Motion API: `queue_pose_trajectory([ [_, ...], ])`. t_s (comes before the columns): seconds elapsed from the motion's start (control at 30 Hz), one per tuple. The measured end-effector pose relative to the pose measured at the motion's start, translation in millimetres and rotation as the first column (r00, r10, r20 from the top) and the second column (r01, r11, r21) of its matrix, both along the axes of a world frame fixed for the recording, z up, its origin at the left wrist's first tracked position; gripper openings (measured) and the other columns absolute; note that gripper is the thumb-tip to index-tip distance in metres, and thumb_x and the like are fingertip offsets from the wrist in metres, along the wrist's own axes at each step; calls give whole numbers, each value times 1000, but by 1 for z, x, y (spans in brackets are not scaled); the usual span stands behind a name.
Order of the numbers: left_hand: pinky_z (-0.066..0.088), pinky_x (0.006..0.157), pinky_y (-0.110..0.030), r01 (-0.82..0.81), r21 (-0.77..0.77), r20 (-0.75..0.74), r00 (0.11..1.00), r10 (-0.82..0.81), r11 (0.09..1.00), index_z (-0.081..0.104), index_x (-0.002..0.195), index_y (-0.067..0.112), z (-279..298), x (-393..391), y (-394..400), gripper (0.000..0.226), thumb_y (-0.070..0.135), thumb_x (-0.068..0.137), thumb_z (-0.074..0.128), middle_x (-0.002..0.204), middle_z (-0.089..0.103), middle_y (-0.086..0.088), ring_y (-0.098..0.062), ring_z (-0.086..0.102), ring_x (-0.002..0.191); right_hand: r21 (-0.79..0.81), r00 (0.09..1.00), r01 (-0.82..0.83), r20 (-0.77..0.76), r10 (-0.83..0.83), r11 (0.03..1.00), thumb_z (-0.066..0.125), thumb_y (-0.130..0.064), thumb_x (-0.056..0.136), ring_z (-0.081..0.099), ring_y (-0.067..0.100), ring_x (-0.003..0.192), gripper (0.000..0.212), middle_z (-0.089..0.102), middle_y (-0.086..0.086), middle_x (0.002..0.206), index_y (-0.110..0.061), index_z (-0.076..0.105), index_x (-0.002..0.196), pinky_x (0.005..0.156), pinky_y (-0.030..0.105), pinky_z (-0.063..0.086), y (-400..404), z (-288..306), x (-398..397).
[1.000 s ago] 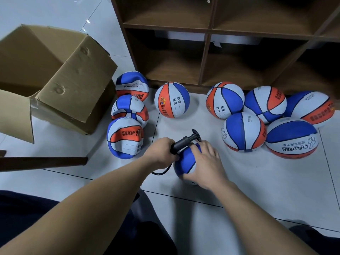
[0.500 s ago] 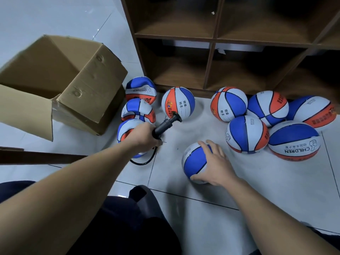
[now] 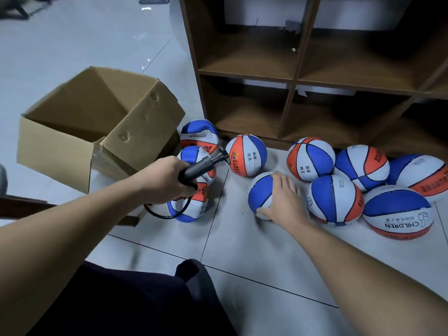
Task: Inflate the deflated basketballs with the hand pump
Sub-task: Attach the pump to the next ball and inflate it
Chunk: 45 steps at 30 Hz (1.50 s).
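My left hand (image 3: 164, 180) grips the black hand pump (image 3: 201, 166), held above three dented, deflated basketballs (image 3: 191, 209) beside the box; the pump's black hose (image 3: 167, 214) loops down below my fist. My right hand (image 3: 283, 200) lies flat on a round blue and white basketball (image 3: 260, 192) on the floor, fingers spread over its top and right side. That ball sits next to several round blue, orange and white basketballs (image 3: 334, 200) grouped at the right.
An open cardboard box (image 3: 80, 132) stands on the white tiled floor at the left. A brown wooden shelf unit (image 3: 291, 90) with bare compartments rises behind the balls. A dark wooden bar (image 3: 21, 207) juts in from the left edge. My dark trouser leg (image 3: 135, 297) fills the bottom.
My left hand has carried the pump away from the ball to the left, over the deflated balls. My right hand has moved the ball to the right toward the round balls.
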<state>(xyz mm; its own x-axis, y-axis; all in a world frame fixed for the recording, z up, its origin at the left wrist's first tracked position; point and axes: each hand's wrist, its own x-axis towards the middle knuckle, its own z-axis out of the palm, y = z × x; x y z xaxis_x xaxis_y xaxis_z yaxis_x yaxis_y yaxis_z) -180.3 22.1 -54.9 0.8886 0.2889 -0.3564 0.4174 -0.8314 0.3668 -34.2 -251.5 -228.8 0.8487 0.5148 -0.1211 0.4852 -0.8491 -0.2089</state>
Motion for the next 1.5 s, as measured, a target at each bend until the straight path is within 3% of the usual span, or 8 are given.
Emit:
queue_pose_trajectory([
  [0.43,42,55,-29,-161,-39,27,986,162,986,70,79,23,-19,9,42,16,25,82,86,73,66,-1,-19,60,64,-87,997,30,75,-24,996,82,-36,84,29,33,156,98,32,12,168,-8,33,163,129,50,27,25,-3,29],
  [0.67,43,56,-30,-215,-24,1,977,215,976,68,81,21,-29,12,56,16,23,80,85,76,67,-4,-22,61,66,291,956,-199,-154,251,936,77,-35,94,48,27,141,65,51,6,153,-10,54,149,120,37,38,107,19,-20],
  [0.77,46,58,-33,-234,5,-11,972,234,972,68,81,20,-32,14,63,14,20,79,82,76,68,-5,-25,65,69,389,910,-122,-323,260,913,78,-45,91,57,18,123,58,58,-2,136,-21,58,140,104,34,47,146,14,-42],
  [0.93,57,67,-40,-265,51,-11,964,266,963,71,87,23,-33,17,72,13,18,80,81,79,69,-3,-25,67,75,380,842,49,-513,167,924,69,-65,79,59,24,127,71,57,0,139,-30,53,139,100,43,55,187,-18,-52],
  [1.13,60,69,-41,-281,78,-24,959,283,957,74,92,25,-37,19,82,14,19,81,79,82,70,-2,-23,68,76,390,847,183,-529,57,902,81,-49,82,54,31,126,66,57,4,132,-23,46,131,105,47,50,193,-40,-53],
  [1.3,56,64,-37,-278,98,-64,956,285,955,71,90,23,-38,21,82,11,20,81,78,81,69,-4,-26,68,75,343,789,142,-606,103,929,81,-57,61,48,24,129,117,40,-2,133,-45,21,161,111,45,48,174,-47,-58],
  [1.4,53,63,-35,-269,88,-83,957,276,959,71,90,22,-34,24,79,13,21,81,80,82,69,-5,-26,68,77,365,781,125,-610,136,922,89,-49,58,40,20,133,113,32,-6,136,-38,33,156,111,38,47,164,-53,-61],
  [1.5,52,63,-35,-256,82,-97,960,263,963,71,92,21,-30,28,73,14,20,83,81,85,69,-7,-27,69,80,417,669,209,-721,182,885,97,-28,59,57,17,125,101,45,-13,135,-38,34,137,92,33,59,158,-51,-63],
])
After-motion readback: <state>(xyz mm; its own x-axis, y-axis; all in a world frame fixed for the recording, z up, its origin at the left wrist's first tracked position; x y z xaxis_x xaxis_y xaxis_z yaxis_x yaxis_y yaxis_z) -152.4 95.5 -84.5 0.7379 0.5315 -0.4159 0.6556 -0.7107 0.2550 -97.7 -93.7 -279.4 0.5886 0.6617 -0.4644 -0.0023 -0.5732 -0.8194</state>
